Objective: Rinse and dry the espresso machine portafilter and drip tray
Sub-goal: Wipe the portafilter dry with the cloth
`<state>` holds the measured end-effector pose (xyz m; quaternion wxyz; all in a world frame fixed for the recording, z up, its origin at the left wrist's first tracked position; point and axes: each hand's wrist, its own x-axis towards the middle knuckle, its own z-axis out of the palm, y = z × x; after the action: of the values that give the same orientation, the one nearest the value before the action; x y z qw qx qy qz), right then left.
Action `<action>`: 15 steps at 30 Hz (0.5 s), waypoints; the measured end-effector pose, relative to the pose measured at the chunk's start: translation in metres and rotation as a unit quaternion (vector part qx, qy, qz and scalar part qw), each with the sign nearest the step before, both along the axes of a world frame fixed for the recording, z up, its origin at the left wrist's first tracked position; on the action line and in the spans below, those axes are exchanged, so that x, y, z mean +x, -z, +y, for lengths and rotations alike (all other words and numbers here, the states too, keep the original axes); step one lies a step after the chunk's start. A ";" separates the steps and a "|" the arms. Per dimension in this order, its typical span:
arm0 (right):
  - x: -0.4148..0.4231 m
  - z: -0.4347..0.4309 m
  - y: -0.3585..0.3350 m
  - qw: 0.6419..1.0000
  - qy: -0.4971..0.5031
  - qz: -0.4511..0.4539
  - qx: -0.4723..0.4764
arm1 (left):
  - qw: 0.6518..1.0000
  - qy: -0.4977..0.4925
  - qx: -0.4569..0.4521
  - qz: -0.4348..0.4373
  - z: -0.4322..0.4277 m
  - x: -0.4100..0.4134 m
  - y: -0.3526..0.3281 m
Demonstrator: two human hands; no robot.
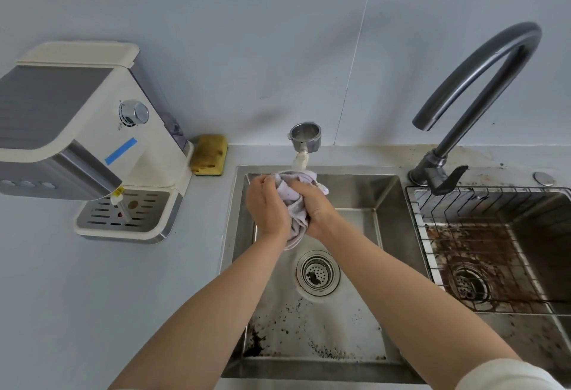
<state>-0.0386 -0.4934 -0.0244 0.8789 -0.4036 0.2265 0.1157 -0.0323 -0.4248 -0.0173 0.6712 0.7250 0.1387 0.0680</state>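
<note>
A kitchen: double steel sink (386, 191) with faucet (482, 80) at right, espresso machine (77, 130) at left on the surface (92, 281).

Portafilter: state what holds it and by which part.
The left hand and right hand both grip the portafilter by its handle, through a pale cloth bunched round it. Its metal head sticks out bare.
</note>
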 end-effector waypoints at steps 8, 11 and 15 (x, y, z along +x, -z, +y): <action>-0.018 0.005 0.012 1.000 -0.010 0.015 -0.022 | 0.979 0.093 -0.088 0.156 0.007 0.001 0.009; -0.025 -0.005 0.014 0.997 -0.047 0.001 -0.056 | 0.942 0.182 -0.135 0.246 0.018 0.007 0.012; -0.036 -0.013 0.019 0.988 -0.119 -0.017 -0.098 | 0.877 0.314 -0.149 0.331 0.031 0.017 0.016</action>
<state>-0.0749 -0.5069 -0.0438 0.8187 -0.5139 0.1722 0.1898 -0.0152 -0.3935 -0.0328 0.6719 0.6024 0.1265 -0.4119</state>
